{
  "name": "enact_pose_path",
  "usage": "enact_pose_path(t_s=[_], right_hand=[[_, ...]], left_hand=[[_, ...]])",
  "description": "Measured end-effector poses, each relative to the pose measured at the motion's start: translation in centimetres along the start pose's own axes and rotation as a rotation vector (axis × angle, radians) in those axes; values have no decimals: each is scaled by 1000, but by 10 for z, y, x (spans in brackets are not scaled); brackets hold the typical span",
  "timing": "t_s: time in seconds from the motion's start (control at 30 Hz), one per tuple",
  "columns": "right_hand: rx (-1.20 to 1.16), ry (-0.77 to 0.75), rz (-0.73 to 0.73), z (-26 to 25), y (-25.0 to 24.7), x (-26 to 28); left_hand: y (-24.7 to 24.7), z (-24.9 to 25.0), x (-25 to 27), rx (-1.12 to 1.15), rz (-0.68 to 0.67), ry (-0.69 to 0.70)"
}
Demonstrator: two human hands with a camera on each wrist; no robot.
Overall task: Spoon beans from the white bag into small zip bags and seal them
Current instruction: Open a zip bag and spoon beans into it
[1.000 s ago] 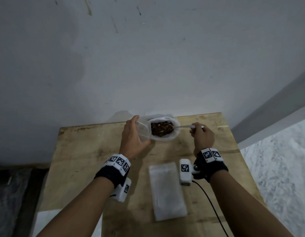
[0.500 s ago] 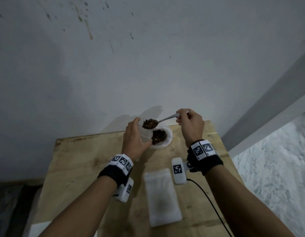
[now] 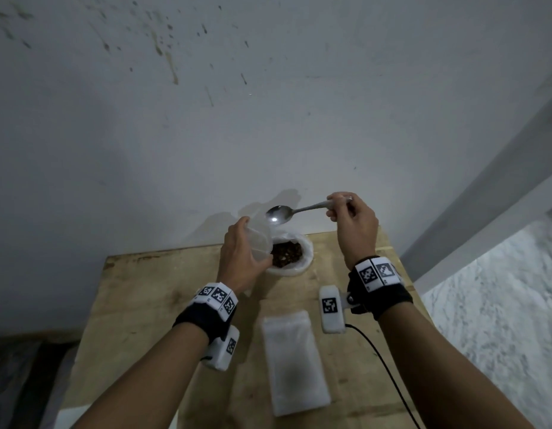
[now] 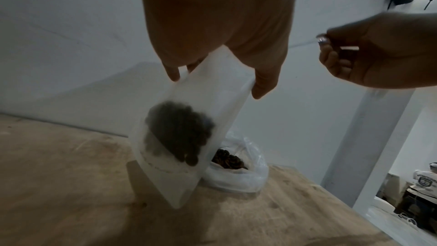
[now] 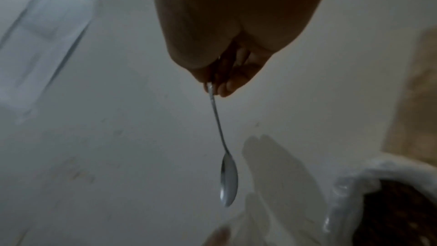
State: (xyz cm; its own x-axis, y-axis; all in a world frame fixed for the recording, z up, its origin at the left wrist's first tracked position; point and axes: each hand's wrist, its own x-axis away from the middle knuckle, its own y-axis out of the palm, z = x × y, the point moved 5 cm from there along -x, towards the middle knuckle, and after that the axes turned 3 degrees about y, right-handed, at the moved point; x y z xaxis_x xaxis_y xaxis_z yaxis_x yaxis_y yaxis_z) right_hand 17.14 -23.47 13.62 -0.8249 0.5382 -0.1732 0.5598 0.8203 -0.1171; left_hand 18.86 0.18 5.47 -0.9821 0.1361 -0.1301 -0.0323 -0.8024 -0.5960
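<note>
Right now your rough wooden table (image 3: 163, 320) carries everything, so start your worries there: its far edge sits against the wall, and the crinkled white plastic bag of brown beans (image 3: 302, 258) stands open right at that edge with its rim rolled down. If you knock it with a forearm or with the small bag, it could slump and spill beans across the boards.

Nearer to you lies a flat stack of frosted zip bags (image 3: 295, 363), between your wrists and well apart from the bean bag. A black cable runs just beside it, and I judge that a drag of your right arm could sweep the stack off the front.

Next, the small translucent zip bag (image 4: 179, 137) hangs from your left hand (image 3: 242, 261), which pinches it at the mouth between thumb and fingertips (image 4: 263, 85). A dark clump of beans shows low inside it. Only the top edge is pinched, so the mouth could fold shut before the next scoop, or the growing weight could pull the film out of your fingers.

Last, the slim metal teaspoon (image 3: 279, 214) is empty, bowl up, just above the small bag's mouth. Your right hand (image 3: 355, 224) pinches the very end of its handle with curled fingers, a grip that leaves the bowl free to roll; a heaped load may tip out beside the bag.
</note>
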Motion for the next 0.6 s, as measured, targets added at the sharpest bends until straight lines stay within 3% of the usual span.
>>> enact_pose_path(t_s=[0.17, 0.27, 0.6], right_hand=[[156, 186, 122, 68, -14, 3], [294, 208, 69, 102, -7, 18], [358, 461, -119, 165, 12, 31]], left_hand=[[-10, -20, 11, 32, 30, -6], [-15, -26, 17, 67, 40, 3], [-17, -33, 22, 118, -10, -2]])
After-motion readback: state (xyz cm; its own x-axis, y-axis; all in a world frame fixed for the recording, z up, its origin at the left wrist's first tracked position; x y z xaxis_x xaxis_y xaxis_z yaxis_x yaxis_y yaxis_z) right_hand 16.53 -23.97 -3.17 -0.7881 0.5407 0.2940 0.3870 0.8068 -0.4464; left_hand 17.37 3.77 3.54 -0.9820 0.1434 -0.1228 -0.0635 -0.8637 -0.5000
